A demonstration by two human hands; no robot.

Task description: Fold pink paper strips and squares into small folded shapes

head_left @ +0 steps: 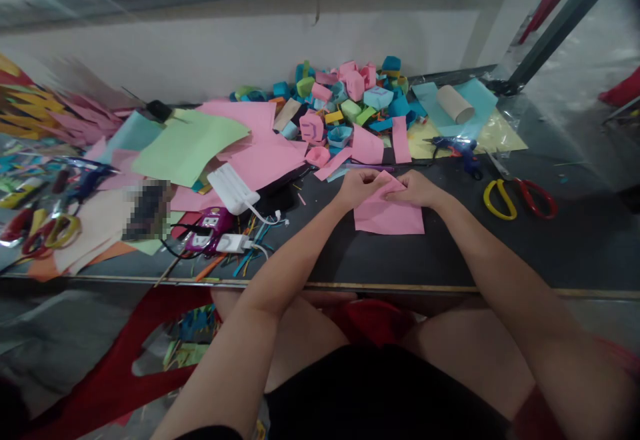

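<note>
Fingers (pixel 371 177) of both hands are pinching a pink sheet (pixel 390 219) at a dark table (pixel 450 260), closed snugly with only the paper between. Left hand (pixel 353 190) is gripping the upper left edge; right hand (pixel 421 190) is gripping the upper right, fingers reaching inward across the face. Between them the top of the pink sheet is rising to a peak, while the lower part is spreading toward the table's front edge; whether it is resting on the surface cannot be told. The pink sheet is sitting straight ahead of the person (pixel 385 387), bare forearms (pixel 313 240) flanking it.

Behind it, a heap of paper pieces (pixel 355 85) in pink, blue, green and yellow is filling the back of the table. To the right, a tube (pixel 456 105) is lying on a blue sheet (pixel 481 97), a glue gun (pixel 465 153) is pointing left, and scissors (pixel 525 195) with one yellow and one red handle are resting near the right forearm. To the left, a green sheet (pixel 193 143) is covering some pink paper (pixel 265 160), and a white device (pixel 233 189) is lying just behind a purple power strip (pixel 217 219) among thin scraps (pixel 250 250).
</note>
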